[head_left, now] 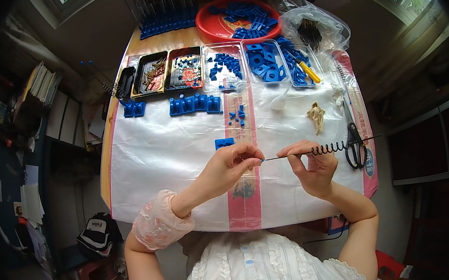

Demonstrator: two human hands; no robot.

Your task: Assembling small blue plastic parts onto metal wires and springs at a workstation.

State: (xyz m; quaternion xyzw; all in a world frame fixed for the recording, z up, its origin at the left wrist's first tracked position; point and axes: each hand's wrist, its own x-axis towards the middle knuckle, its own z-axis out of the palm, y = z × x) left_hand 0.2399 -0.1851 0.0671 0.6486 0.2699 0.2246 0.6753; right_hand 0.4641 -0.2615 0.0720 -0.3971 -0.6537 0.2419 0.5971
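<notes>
Over the middle of the table, my right hand (315, 170) grips a thin dark metal rod with a black coil spring (328, 149) around it. The rod runs roughly level, and its right end reaches past the scissors (354, 146). At its left end, the fingertips of my left hand (236, 164) pinch a tiny blue piece (262, 160) against or beside the tip; whether the rod is inside it I cannot tell. Just beyond my left hand lies a blue plastic block (224, 143). Several small blue bits (239, 115) lie farther off on the white sheet.
Blue blocks (194, 105) stand in a row before trays of screws (153, 73), small metal parts (184, 69) and blue pieces (225, 66). Behind are a red basin (204, 24), a rack of upright rods (168, 23) and a plastic bag (327, 25). A yellow-handled screwdriver (309, 72) rests at right.
</notes>
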